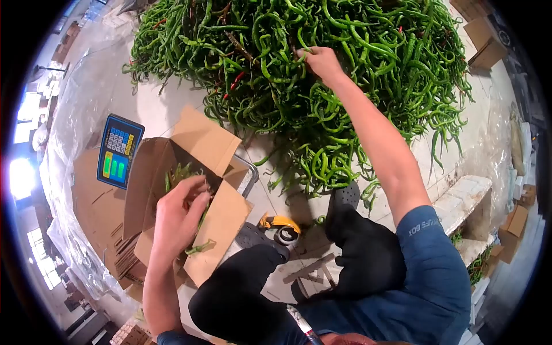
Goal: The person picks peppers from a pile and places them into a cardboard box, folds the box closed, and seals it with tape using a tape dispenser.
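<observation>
A large heap of green peppers [374, 75] with a few red ones covers the floor ahead. My right hand [323, 63] is at the heap's middle, its fingers closed at the peppers; what they pinch is too small to make out. An open cardboard box [210, 141] stands at the left with its flaps spread. My left hand [183, 213] is over the box opening, fingers curled and slightly apart, with peppers [183, 175] in the box beside and beneath it. Whether it holds any is hidden. One small pepper [200, 247] lies on the near flap.
A scale display [119, 150] stands left of the box, near flattened cardboard [92, 201]. A yellow tape dispenser [279, 223] lies on the floor between the box and my feet. At the right is a low white bench [463, 198], with more boxes [486, 43] behind.
</observation>
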A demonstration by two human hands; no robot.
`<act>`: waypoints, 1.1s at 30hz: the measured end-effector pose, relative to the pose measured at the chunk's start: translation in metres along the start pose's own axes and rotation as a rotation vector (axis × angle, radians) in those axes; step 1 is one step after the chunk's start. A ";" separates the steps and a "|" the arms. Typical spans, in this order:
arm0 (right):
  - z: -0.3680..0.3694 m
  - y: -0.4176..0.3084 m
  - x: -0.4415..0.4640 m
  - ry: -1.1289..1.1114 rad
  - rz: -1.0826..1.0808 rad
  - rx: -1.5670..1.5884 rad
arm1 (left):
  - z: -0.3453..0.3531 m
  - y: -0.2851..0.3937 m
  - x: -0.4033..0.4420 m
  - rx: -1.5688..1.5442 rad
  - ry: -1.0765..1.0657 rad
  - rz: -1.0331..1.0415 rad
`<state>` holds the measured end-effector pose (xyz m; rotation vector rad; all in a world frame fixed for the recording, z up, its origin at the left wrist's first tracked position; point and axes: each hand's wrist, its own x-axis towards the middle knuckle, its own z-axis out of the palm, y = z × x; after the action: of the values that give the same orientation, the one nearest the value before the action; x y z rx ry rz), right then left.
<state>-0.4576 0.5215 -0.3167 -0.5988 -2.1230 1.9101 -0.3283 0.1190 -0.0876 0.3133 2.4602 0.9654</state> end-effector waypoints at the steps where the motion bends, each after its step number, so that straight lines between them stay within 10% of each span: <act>1: 0.006 -0.008 0.005 -0.014 0.073 -0.082 | 0.006 0.005 0.015 -0.055 0.001 0.024; 8: 0.009 -0.029 -0.005 0.021 0.113 -0.206 | 0.059 0.015 0.214 -0.872 -0.043 -0.001; 16: -0.055 -0.031 -0.061 -0.127 0.081 -0.017 | 0.113 0.023 0.352 -0.139 0.535 -0.055; 25: -0.060 -0.022 -0.124 -0.319 0.221 0.633 | 0.081 0.052 0.275 -0.853 0.115 -0.059; 33: -0.089 -0.030 -0.142 -0.414 0.225 0.934 | 0.048 0.063 0.277 -1.203 0.231 0.141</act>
<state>-0.2976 0.5365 -0.2610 -0.2419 -1.0742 2.9963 -0.5404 0.2962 -0.1707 -0.0566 1.5960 2.3781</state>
